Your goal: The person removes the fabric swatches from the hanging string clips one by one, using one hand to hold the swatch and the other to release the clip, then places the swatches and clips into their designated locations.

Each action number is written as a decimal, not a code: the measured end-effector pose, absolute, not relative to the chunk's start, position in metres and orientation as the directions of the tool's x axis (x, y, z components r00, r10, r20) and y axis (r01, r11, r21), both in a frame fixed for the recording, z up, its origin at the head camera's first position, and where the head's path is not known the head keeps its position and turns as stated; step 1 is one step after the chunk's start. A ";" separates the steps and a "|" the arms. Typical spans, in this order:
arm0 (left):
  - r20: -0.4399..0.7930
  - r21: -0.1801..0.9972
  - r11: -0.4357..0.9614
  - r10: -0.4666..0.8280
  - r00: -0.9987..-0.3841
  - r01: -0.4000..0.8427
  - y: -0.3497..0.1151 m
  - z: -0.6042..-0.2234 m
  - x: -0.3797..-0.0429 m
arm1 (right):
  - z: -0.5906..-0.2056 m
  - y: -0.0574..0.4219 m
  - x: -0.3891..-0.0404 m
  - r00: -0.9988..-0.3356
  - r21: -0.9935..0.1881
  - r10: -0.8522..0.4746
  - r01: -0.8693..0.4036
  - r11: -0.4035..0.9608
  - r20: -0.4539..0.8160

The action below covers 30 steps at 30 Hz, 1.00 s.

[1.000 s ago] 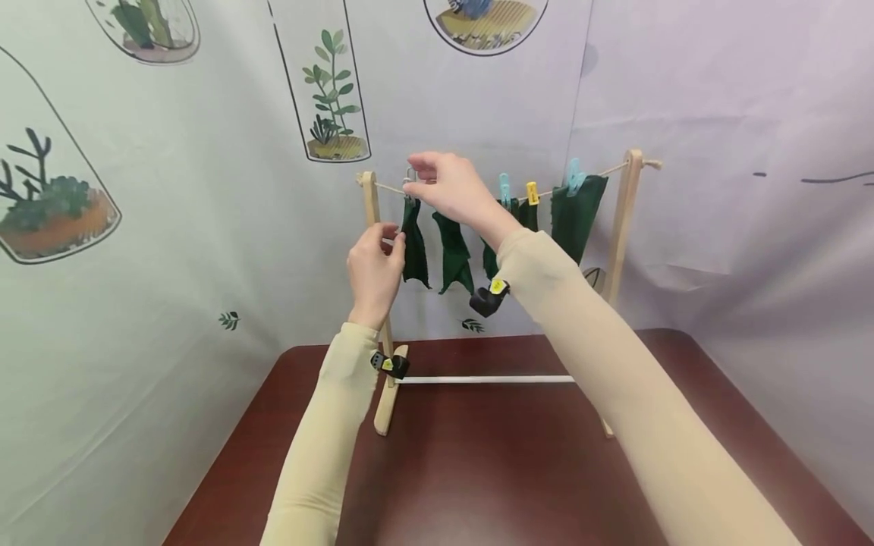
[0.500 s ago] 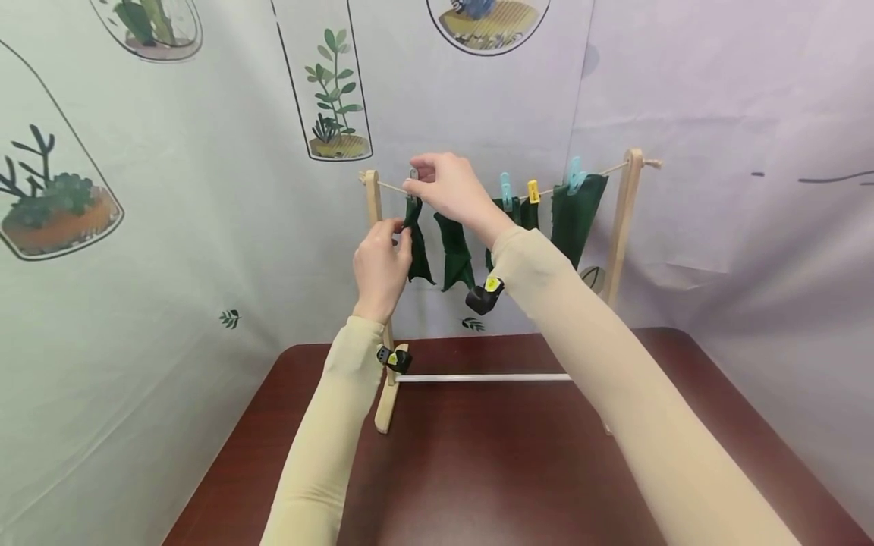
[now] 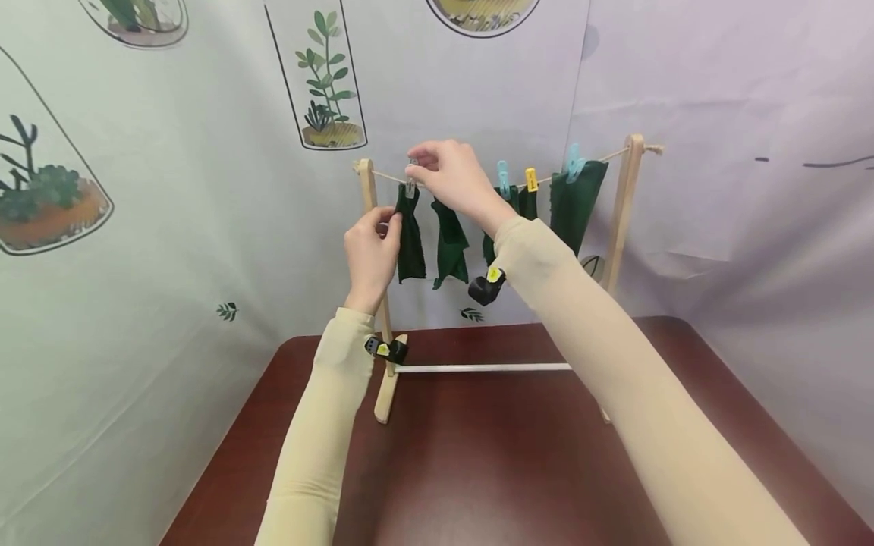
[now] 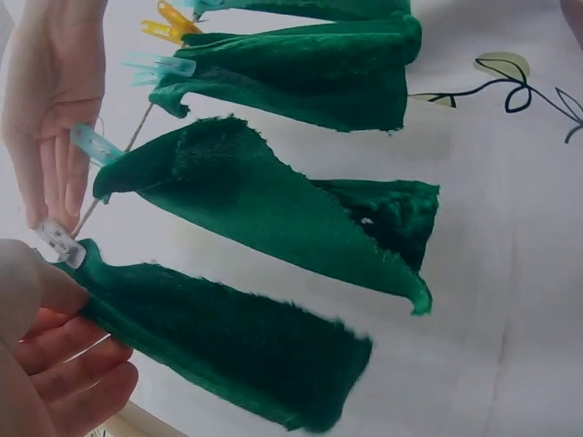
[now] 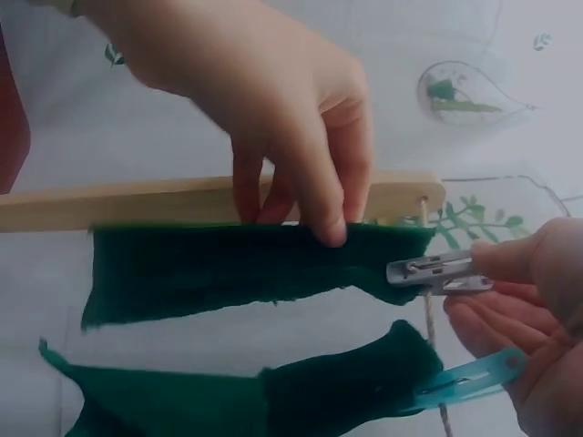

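A dark green cloth [image 3: 411, 243] hangs at the left end of the rope [image 5: 433, 319]. My left hand [image 3: 372, 254] pinches this cloth's outer edge near the top, thumb on one face, as the right wrist view shows. A grey clothespin [image 5: 437, 270] sits over the cloth's top at the rope. Its handle end is between the thumb and fingers of my right hand [image 3: 456, 176]. Beside it hangs a second green cloth [image 4: 264, 209] with one corner turned, under a light blue clothespin [image 4: 96, 144] close to my right hand's fingers.
Farther right, more green cloths [image 3: 576, 205] hang from blue clothespins [image 3: 575, 163] and a yellow clothespin [image 3: 531, 180]. The rope runs between two wooden posts [image 3: 623, 205], joined low by a white rod [image 3: 485, 368]. The rack stands on a dark red table [image 3: 478, 455] before a printed curtain [image 3: 205, 189].
The leftmost cloth hangs wider and flatter than before. My left hand moved slightly right, then back left with the cloth's edge. My right hand stays at the grey clothespin.
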<state>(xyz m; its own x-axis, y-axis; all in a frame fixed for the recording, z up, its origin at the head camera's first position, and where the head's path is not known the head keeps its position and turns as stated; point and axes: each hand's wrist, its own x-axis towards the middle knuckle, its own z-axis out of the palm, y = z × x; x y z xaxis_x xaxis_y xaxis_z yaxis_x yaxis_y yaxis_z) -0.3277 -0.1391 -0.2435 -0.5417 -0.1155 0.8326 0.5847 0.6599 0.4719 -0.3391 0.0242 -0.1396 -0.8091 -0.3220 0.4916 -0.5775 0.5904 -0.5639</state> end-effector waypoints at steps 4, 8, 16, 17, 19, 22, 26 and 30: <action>0.803 0.508 0.633 -0.103 -0.587 0.584 -0.133 -0.242 -0.329 | -0.146 0.033 -0.338 -0.786 -0.568 -0.262 -0.595 0.568 0.560; 0.781 0.539 0.632 -0.126 -0.612 0.558 -0.139 -0.239 -0.326 | -0.149 0.028 -0.336 -0.742 -0.559 -0.251 -0.645 0.522 0.622; 0.762 0.563 0.617 -0.129 -0.635 0.550 -0.142 -0.235 -0.322 | -0.140 0.026 -0.333 -0.735 -0.579 -0.232 -0.655 0.486 0.637; 0.763 0.559 0.618 -0.124 -0.634 0.552 -0.143 -0.235 -0.322 | -0.140 0.026 -0.333 -0.730 -0.579 -0.226 -0.659 0.480 0.644; 0.768 0.554 0.620 -0.122 -0.629 0.556 -0.144 -0.236 -0.322 | -0.138 0.027 -0.331 -0.721 -0.580 -0.213 -0.668 0.465 0.659; 0.773 0.550 0.618 -0.122 -0.623 0.562 -0.147 -0.235 -0.320 | -0.134 0.030 -0.328 -0.705 -0.596 -0.193 -0.689 0.412 0.682; 0.779 0.546 0.605 -0.111 -0.618 0.579 -0.153 -0.235 -0.315 | -0.133 0.037 -0.322 -0.692 -0.633 -0.175 -0.715 0.296 0.700; 0.783 0.542 0.591 -0.096 -0.615 0.598 -0.158 -0.236 -0.311 | -0.133 0.051 -0.312 -0.682 -0.645 -0.176 -0.730 0.228 0.710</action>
<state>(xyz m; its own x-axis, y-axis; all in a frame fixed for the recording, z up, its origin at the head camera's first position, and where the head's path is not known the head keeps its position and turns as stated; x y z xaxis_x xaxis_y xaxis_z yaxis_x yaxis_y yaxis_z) -0.3109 -0.1585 -0.2355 -0.6147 -0.0956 0.7829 0.5981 0.5906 0.5417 -0.3117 0.0512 -0.1326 -0.6821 -0.1760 0.7097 -0.7297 0.2278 -0.6448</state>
